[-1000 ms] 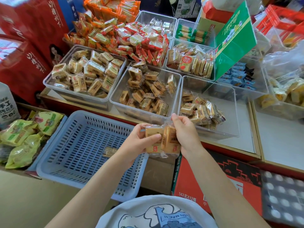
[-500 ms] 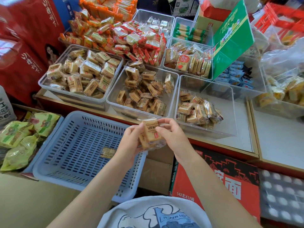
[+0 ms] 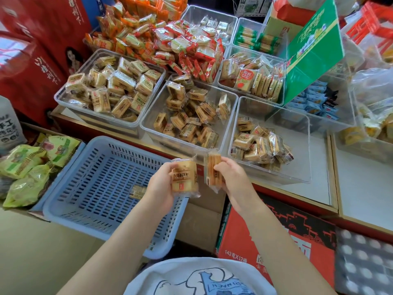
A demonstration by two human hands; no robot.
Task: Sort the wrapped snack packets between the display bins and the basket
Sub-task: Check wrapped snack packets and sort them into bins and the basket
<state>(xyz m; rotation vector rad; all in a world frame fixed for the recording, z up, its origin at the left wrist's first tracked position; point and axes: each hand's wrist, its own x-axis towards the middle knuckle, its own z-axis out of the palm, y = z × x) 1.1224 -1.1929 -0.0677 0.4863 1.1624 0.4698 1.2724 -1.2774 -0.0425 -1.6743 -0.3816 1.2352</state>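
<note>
My left hand [image 3: 161, 186] grips a tan wrapped snack packet [image 3: 184, 177] with its printed face towards me, over the right edge of the blue slotted basket [image 3: 85, 188]. My right hand [image 3: 231, 177] holds a second packet [image 3: 212, 172] edge-on, just right of the first, in front of the counter. One small packet [image 3: 137, 191] lies on the basket floor. Three clear display bins hold similar packets: left bin [image 3: 63, 99], middle bin [image 3: 153, 126], right bin [image 3: 297, 145].
Red and orange packets [image 3: 170, 43] are piled behind the bins, with more clear bins further back. A green sign [image 3: 312, 50] leans over the right bin. Green bags [image 3: 27, 167] lie left of the basket. A red carton [image 3: 265, 237] sits below the counter.
The two packets, held together in both hands before, are now apart, one in each hand. Both hands have dropped slightly towards me.
</note>
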